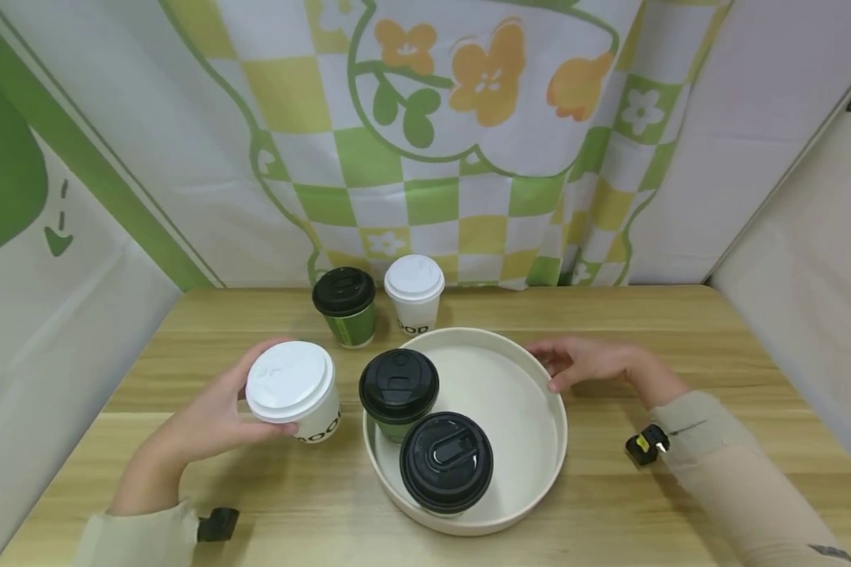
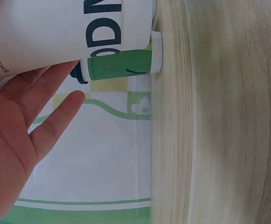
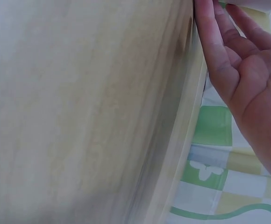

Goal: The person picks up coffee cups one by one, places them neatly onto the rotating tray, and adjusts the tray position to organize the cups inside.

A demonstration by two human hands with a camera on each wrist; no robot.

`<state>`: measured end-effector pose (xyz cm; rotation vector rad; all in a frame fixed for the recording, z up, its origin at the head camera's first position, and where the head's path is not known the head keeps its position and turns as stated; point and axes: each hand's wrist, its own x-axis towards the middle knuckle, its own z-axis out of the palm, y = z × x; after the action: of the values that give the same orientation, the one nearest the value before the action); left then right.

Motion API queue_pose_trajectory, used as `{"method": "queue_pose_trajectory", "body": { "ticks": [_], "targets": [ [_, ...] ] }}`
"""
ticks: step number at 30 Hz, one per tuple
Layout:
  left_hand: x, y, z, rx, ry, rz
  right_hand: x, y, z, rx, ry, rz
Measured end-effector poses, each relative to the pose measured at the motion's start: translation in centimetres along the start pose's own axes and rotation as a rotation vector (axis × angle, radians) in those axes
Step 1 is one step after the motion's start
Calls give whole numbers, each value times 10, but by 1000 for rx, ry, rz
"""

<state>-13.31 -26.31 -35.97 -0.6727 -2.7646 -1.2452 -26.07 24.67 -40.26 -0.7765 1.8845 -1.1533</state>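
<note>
My left hand (image 1: 216, 413) grips a white paper cup with a white lid (image 1: 292, 382), left of the round tray; the cup's dark lettering shows close up in the left wrist view. Whether its base touches the table I cannot tell. At the right side of the cream tray (image 1: 559, 449), my right hand (image 1: 589, 364) touches the outer rim with thumb and fingers. Its fingers look nearly straight in the right wrist view. Standing in the tray's left part are a green cup with a black lid (image 1: 399, 386) and another black-lidded cup (image 1: 447, 463), its body mostly hidden.
Behind the tray stand a smaller green cup with a black lid (image 1: 351, 315) and a white cup with a white lid (image 1: 414, 295). A checked, flowered curtain (image 1: 432, 197) hangs along the back edge of the wooden table (image 1: 681, 331). Pale cloth walls flank both sides.
</note>
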Motion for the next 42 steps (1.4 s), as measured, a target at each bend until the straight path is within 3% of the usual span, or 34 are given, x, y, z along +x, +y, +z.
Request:
{"method": "queue_pose_trajectory", "body": {
  "ticks": [27,35,42],
  "targets": [
    [2,5,3,-9,-5,19,-22,-7,28,-105,70,9],
    [3,9,4,-9,-1,32,-29,-8,38,-190,126,22],
    [4,11,4,-11,-3,43,-34,-11,49,-153,133,22]
  ]
}}
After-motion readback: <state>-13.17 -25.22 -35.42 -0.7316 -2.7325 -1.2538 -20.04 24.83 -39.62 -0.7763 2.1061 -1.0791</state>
